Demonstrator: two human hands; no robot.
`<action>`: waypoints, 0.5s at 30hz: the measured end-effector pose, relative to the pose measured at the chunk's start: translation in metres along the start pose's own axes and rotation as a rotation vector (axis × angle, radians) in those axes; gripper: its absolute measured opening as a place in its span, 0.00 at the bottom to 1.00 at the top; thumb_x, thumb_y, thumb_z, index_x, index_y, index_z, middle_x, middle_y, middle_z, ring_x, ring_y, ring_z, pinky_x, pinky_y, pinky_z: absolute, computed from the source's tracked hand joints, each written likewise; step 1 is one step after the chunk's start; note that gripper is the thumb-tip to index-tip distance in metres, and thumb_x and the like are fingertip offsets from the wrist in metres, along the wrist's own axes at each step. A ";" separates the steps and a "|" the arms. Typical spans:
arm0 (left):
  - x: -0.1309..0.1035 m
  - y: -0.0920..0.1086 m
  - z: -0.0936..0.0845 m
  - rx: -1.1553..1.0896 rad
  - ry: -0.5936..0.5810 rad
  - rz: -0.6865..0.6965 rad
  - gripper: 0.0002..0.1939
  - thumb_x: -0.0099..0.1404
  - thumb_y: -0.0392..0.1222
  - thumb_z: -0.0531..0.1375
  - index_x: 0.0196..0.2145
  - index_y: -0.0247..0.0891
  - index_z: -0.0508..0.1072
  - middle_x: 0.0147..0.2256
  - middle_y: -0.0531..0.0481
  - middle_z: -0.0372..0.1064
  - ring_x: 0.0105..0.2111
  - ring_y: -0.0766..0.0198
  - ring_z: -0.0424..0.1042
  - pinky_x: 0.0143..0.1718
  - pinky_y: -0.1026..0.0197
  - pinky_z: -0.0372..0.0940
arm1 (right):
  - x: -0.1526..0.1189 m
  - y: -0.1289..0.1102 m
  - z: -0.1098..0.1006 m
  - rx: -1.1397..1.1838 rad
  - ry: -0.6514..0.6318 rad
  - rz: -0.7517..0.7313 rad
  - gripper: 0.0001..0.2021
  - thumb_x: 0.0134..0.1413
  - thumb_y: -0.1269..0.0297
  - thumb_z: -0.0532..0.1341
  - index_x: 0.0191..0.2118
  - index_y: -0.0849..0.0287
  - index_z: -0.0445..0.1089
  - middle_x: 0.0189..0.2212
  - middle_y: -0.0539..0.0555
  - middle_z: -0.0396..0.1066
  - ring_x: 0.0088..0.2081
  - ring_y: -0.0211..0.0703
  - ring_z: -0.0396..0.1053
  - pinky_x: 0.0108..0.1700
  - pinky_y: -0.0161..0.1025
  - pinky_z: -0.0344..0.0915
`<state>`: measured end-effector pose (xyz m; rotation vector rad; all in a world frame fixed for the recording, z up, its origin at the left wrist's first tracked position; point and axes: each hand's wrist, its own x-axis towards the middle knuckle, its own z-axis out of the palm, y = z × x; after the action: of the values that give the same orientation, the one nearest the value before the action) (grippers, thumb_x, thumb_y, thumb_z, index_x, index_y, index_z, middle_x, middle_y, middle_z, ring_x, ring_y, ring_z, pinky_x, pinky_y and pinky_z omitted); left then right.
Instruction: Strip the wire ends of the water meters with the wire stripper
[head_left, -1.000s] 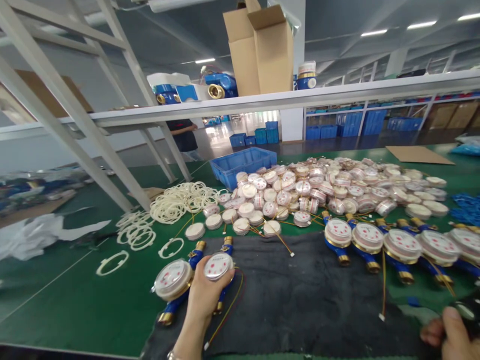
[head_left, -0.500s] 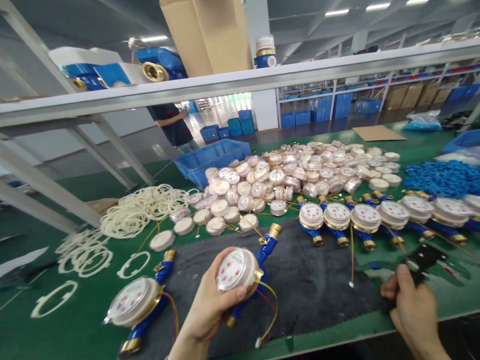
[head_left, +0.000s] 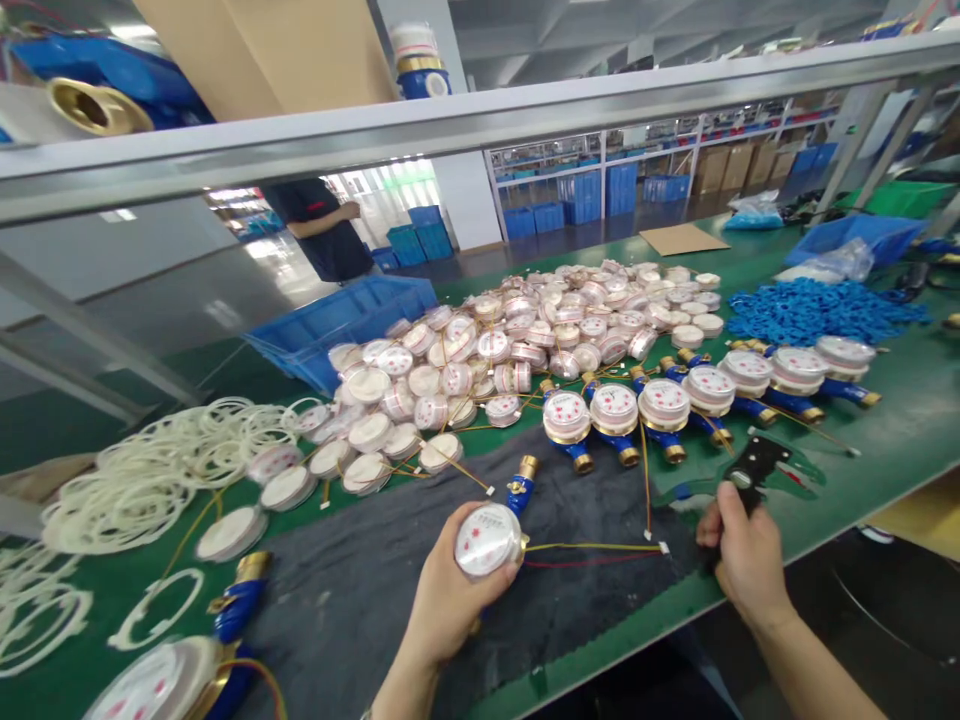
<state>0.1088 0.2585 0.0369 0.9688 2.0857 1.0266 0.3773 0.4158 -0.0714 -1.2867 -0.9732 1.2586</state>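
My left hand (head_left: 457, 585) is wrapped round a water meter (head_left: 487, 540) with a round, clear-covered white dial and blue body. Its brass threaded end points up and away; yellow and red wires run right from it to a small white plug. My right hand (head_left: 750, 560) is closed at the bench's front edge, gripping a black and green hand tool (head_left: 769, 465) with red parts; the fingers hide its near end. Under the held meter lies a dark mat (head_left: 360, 610). Another water meter (head_left: 165, 680) sits at the lower left, cut off by the frame.
A row of water meters (head_left: 664, 405) stands right of the mat. Behind lies a heap of round meter registers (head_left: 517, 330), with white plastic rings (head_left: 157, 460) to the left and small blue parts (head_left: 821, 310) to the right. A blue crate (head_left: 337, 325) and overhead shelf (head_left: 480, 115) stand behind.
The view has swung right. My left hand has turned the meter, so its wires now stretch right instead of hanging down. My right hand still grips the tool.
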 end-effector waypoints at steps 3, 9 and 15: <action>0.002 -0.004 -0.004 -0.009 -0.048 0.044 0.36 0.49 0.47 0.66 0.53 0.39 0.57 0.49 0.44 0.65 0.47 0.54 0.68 0.51 0.52 0.61 | 0.000 -0.003 0.001 -0.009 0.000 0.023 0.22 0.54 0.48 0.57 0.19 0.59 0.59 0.11 0.46 0.58 0.15 0.36 0.60 0.21 0.34 0.58; 0.004 -0.010 -0.010 0.057 -0.014 0.112 0.43 0.48 0.46 0.68 0.56 0.43 0.51 0.52 0.43 0.58 0.50 0.52 0.63 0.55 0.45 0.57 | -0.001 -0.007 0.001 0.024 0.016 0.015 0.22 0.53 0.47 0.58 0.19 0.58 0.59 0.10 0.46 0.58 0.15 0.36 0.59 0.21 0.35 0.58; 0.005 -0.009 -0.008 -0.151 -0.063 0.158 0.47 0.49 0.41 0.68 0.59 0.43 0.46 0.52 0.41 0.58 0.52 0.52 0.63 0.56 0.47 0.56 | -0.001 -0.009 0.001 0.010 0.010 0.028 0.22 0.53 0.46 0.57 0.19 0.59 0.60 0.10 0.47 0.59 0.15 0.37 0.61 0.21 0.35 0.59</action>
<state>0.0968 0.2555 0.0320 1.0881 1.8750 1.1988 0.3776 0.4164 -0.0624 -1.3020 -0.9436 1.2762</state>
